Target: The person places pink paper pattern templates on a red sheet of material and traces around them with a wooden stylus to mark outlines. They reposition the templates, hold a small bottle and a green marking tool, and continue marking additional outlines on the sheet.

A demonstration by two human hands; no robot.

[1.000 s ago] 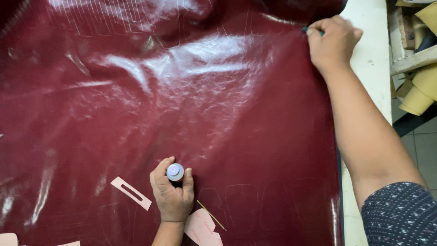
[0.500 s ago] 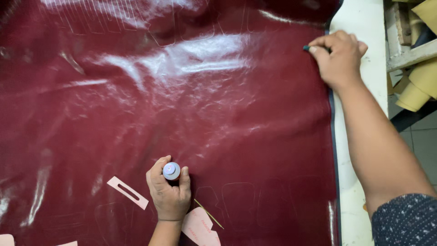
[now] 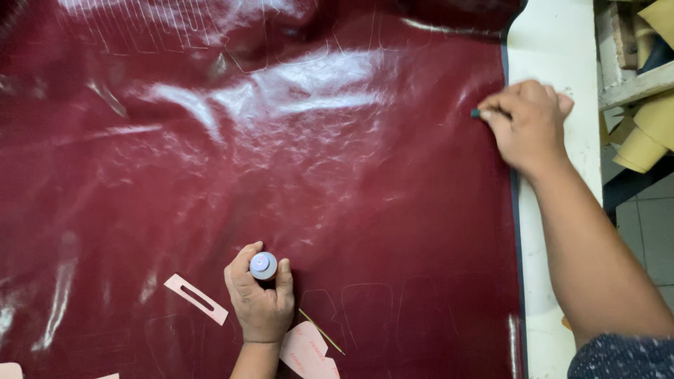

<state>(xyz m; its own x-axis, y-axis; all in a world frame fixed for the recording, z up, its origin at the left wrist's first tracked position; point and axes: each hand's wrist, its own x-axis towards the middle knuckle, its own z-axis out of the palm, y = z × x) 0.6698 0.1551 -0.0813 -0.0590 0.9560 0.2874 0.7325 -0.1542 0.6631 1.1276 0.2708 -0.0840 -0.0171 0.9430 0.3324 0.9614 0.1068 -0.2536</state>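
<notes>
- Hide: large glossy dark-red leather sheet [image 3: 281, 175], spread flat over the white table [image 3: 554, 49], wrinkled and catching glare near the top. Faint traced outlines show on it above and to the right of the left grip.
- Left hand [image 3: 261, 302]: low on the sheet, grip pressed together around a small upright bottle with a pale blue round cap [image 3: 263, 265]; only the cap shows, the body is hidden in the fist.
- Right hand [image 3: 528, 126]: at the sheet's right edge, where leather meets table, fingers pinching a thin dark marking tool [image 3: 476, 113], tip pointing left onto the leather. Whether the tip touches the surface cannot be told.
- Pink card pattern with a long slot [image 3: 196, 299]: lying flat just left of the left grip, apart from it.
- Pink card pattern, rounded shape [image 3: 309, 351]: just below and right of the left grip, partly under the wrist.
- Thin yellowish stick [image 3: 321, 331]: slanted, just right of the left grip, resting by the rounded pattern.
- Rolls of tan card or paper [image 3: 646, 133]: off the table, beyond the right grip.
- Step in hand, as a judgement: marking out pieces on the hide; the right hand is placed at the edge with the marker while the left steadies itself on the sheet.
- Next move, as a judgement: calls for a pattern laid flat and held firm on an unmarked part of the leather, clear of wrinkles, so the marker can run round it.
</notes>
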